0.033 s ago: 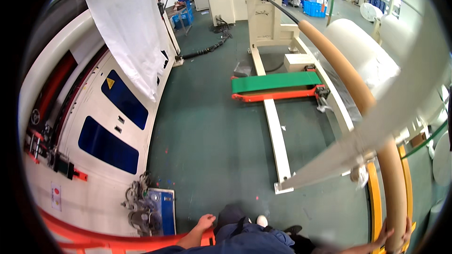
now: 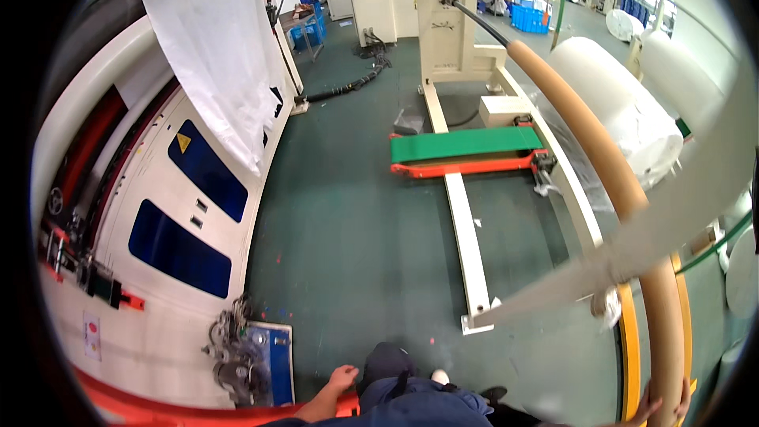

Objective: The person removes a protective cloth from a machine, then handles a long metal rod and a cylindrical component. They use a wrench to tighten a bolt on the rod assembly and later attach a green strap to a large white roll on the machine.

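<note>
At the lower right my right hand [image 2: 650, 409] is wrapped round the near end of a long brown cardboard tube [image 2: 587, 128], with fingers showing on both sides. The tube runs away to a black shaft [image 2: 477, 19] on a cream stand [image 2: 447, 38]. A pale beam [image 2: 601, 262] crosses in front of part of it. My left hand [image 2: 341, 377] is by my dark-clad leg, above the end of a red rail [image 2: 348, 405]. Its fingers are loosely bent and a little apart, with nothing visible in them.
A white machine [image 2: 207, 257] draped with white sheeting [image 2: 207, 39] lines the left. Motor parts [image 2: 235, 364] sit on a blue plate [image 2: 281, 364] near its base. A green belt on a red frame [image 2: 466, 143] lies across the stand's floor beam [image 2: 468, 245]. White rolls [image 2: 613, 95] stand right.
The view has shifted slightly, and the pale beam appears a little farther right. My right hand stays on the tube, slightly lower in view. My left hand has barely moved.
</note>
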